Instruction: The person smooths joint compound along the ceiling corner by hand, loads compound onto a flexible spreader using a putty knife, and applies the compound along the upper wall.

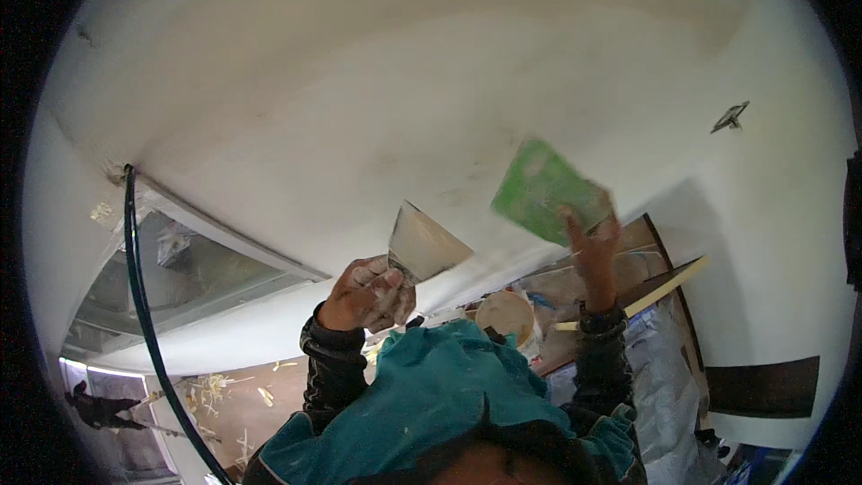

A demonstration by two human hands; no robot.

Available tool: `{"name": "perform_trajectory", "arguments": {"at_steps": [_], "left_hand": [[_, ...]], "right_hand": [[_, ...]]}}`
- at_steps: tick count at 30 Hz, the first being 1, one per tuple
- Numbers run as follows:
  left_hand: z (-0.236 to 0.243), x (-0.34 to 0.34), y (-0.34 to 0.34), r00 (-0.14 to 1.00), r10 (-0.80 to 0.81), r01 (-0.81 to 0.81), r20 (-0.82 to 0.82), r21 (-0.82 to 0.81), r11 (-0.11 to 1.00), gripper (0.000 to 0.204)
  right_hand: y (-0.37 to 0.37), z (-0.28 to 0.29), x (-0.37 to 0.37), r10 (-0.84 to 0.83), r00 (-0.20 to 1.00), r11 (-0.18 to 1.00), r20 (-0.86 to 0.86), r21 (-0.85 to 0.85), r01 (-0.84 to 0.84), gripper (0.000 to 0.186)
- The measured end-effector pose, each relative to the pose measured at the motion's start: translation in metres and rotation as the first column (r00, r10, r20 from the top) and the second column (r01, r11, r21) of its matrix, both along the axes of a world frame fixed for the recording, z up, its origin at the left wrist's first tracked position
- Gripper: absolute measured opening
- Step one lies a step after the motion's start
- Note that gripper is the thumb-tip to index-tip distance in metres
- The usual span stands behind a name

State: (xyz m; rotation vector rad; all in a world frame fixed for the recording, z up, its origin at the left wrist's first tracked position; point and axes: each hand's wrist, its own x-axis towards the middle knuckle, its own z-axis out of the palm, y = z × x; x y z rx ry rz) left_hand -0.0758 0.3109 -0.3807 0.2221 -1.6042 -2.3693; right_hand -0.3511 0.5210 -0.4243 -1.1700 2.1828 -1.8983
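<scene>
My left hand (364, 295), dusted white, is closed round the handle of a putty knife (426, 242). Its broad, flared metal blade points up and to the right, with pale smears on it. In my right hand (594, 251) is a flat, green, square-cornered sheet or pad (537, 193). Motion blurs that hand a little, and my thumb lies over the near edge. Behind both tools spreads a large off-white plastered surface (359, 108) with faint darker patches. Whether either tool touches it, I cannot tell.
A dark cable (139, 292) runs down the left side, beside a framed window (193, 260). Below sit a round tub (505, 316), a yellowish strip (669, 287) and grey plastic sheeting (660, 368). Scraps (215, 391) litter the floor; another person (103, 409) is at far lower left.
</scene>
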Motion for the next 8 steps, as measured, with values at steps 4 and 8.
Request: {"name": "perform_trajectory", "arguments": {"at_steps": [4,8], "left_hand": [[-0.020,-0.012,-0.011,0.995,-0.091,0.083,0.045,0.152,0.985,0.042],[-0.037,-0.028,0.000,0.969,-0.234,0.212,0.079,0.221,0.952,0.047]], "right_hand": [[-0.008,0.031,0.012,0.121,0.898,0.791,0.423,-0.588,0.170,0.050],[0.011,-0.027,-0.014,0.244,0.932,0.817,0.268,-0.575,-0.049,0.061]]}}
